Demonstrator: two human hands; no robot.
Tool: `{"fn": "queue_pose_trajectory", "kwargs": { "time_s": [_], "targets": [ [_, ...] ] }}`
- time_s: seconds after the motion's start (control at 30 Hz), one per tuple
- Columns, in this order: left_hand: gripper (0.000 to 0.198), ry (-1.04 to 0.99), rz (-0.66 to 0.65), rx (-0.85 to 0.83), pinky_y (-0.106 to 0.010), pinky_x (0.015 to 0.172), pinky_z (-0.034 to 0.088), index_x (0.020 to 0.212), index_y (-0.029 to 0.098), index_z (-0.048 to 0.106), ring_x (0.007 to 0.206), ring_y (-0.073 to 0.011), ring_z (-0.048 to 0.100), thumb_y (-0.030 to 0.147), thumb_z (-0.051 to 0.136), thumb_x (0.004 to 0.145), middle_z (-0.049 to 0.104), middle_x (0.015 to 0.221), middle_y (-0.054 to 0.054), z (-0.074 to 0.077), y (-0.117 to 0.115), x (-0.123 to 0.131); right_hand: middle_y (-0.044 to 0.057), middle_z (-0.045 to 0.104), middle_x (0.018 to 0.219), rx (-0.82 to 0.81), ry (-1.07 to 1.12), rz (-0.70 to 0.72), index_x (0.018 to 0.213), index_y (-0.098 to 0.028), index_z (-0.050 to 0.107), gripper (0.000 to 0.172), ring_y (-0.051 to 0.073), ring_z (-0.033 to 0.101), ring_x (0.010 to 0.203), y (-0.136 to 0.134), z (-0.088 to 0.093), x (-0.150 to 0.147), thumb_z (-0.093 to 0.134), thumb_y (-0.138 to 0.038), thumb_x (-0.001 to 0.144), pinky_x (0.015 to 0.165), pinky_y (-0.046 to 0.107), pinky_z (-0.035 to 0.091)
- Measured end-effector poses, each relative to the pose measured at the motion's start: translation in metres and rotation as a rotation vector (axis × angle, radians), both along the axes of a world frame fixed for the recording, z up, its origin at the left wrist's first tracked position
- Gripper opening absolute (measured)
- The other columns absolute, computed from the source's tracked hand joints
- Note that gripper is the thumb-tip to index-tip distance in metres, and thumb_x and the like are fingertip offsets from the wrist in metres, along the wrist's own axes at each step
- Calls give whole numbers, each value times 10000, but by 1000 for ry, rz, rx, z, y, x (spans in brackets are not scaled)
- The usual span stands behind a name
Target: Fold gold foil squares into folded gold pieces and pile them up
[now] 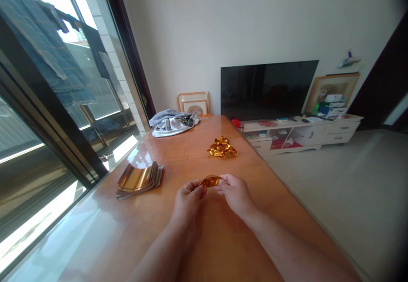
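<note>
Between my two hands is a piece of gold foil paper [211, 182], curved and partly folded, held just above the table. My left hand [190, 197] pinches its left end, and my right hand [234, 192] pinches the right end. Beyond them lies a small pile of folded gold foil pieces [222, 148]. To the left of my hands rests a stack of gold foil sheets [137, 179], bowed upward with uneven edges. My fingertips partly hide the ends of the held piece.
A grey cloth bundle [174, 122] lies at the far end of the brown table [223, 248]. Picture frames [193, 102] lean behind it. A television [267, 88] and a white low cabinet [341, 132] stand past the table's right edge. Glass doors [63, 103] run along the left.
</note>
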State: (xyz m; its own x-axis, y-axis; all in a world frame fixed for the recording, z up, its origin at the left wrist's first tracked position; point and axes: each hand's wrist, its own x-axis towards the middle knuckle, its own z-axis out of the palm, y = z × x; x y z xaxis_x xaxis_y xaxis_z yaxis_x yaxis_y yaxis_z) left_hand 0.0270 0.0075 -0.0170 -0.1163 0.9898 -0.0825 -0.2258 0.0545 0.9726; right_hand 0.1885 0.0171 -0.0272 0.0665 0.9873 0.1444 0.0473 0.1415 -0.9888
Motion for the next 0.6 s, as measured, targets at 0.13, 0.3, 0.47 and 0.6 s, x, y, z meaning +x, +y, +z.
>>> {"fn": "queue_pose_trajectory", "kwargs": {
  "time_s": [0.13,0.3,0.47,0.6],
  "targets": [
    [244,-8,-22,3,-245,756,514,898,124,736,728,-120,632,224,765,678,702,790,-34,-1,0,0,88,764,934,-18,39,0,982,-159,695,297,225,741,780,-1,2,0,594,-407,854,712,337,601],
    [270,32,-41,14,-239,740,503,911,125,742,734,-127,633,241,774,669,716,811,-42,-1,0,0,90,765,932,0,7,-9,974,-163,702,294,229,734,761,-2,-1,-1,580,-403,856,694,344,601],
    [218,34,-14,3,-252,720,504,844,123,734,694,-133,627,258,756,674,686,733,-29,4,-1,-2,85,766,894,-11,2,-30,995,-163,692,291,229,731,742,1,-1,1,596,-389,840,674,338,596],
    [243,3,-4,-26,-254,714,506,848,121,721,692,-133,629,310,755,700,677,720,-30,9,-3,-3,77,766,848,-37,-12,-9,982,-163,690,296,232,731,720,2,1,2,615,-407,832,657,338,594]
  ]
}}
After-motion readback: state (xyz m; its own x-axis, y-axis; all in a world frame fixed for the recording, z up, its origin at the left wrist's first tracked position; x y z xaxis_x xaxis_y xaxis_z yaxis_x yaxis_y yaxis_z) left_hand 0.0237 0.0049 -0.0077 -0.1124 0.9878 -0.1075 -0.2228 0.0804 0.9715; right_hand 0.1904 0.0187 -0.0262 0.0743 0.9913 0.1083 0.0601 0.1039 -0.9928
